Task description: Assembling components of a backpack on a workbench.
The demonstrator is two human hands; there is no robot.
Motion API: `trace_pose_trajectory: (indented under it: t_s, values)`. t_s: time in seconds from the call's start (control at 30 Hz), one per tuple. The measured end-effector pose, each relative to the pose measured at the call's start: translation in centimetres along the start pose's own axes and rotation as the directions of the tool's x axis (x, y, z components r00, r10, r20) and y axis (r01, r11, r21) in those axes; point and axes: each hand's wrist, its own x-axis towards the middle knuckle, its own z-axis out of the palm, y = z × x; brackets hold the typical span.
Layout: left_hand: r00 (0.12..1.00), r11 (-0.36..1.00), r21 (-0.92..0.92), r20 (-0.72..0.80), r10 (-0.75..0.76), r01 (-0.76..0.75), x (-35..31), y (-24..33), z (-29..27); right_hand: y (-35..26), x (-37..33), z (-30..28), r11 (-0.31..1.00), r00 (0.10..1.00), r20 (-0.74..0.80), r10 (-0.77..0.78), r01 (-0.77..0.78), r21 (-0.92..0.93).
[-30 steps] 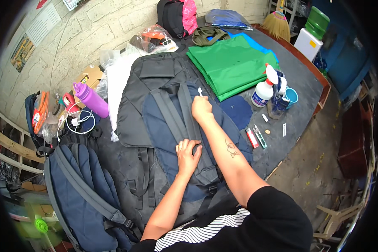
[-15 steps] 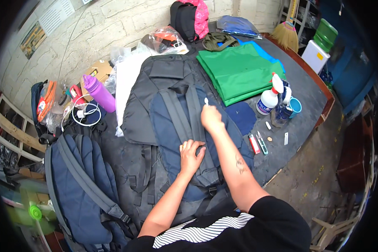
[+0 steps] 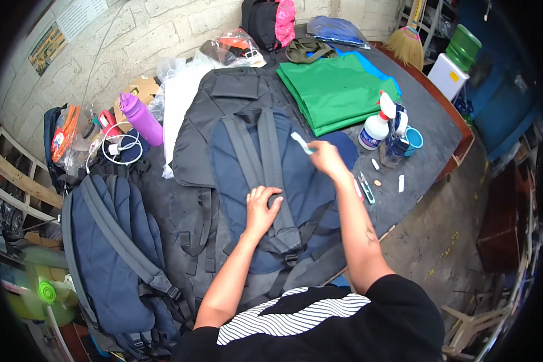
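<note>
A navy backpack (image 3: 228,175) with grey shoulder straps lies flat, straps up, partly over a larger dark grey bag panel (image 3: 199,136). My left hand (image 3: 262,208) rests on its straps, fingers lying flat and thumb apart. To the right, my right hand (image 3: 329,160) is closed round what looks like a toothbrush (image 3: 300,142), its pale head pointing left over the backpack's upper right part. I cannot tell whether the head touches the cloth. A second navy backpack (image 3: 117,253) lies at the left.
Right of the backpack are a white spray bottle (image 3: 374,131), a light blue cup (image 3: 413,139), thread snips (image 3: 366,188) and small pieces. Folded green cloth (image 3: 332,93) lies behind. Far left stand a purple bottle (image 3: 140,117) and a white cable (image 3: 122,148). The table edge (image 3: 419,208) curves at right.
My right hand has moved right and slightly nearer, and more of the toothbrush now shows. My left hand stays on the straps. The whole view has shifted slightly.
</note>
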Motion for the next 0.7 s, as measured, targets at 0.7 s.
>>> trace_pose_trajectory:
  t_s: [0.7]
  values:
    - [0.978,0.971,-0.156,0.079,0.195,-0.181,6.4,4.2,4.3,11.9,-14.5,-3.2,0.954,0.835,-0.548,-0.051,-0.122,-0.274]
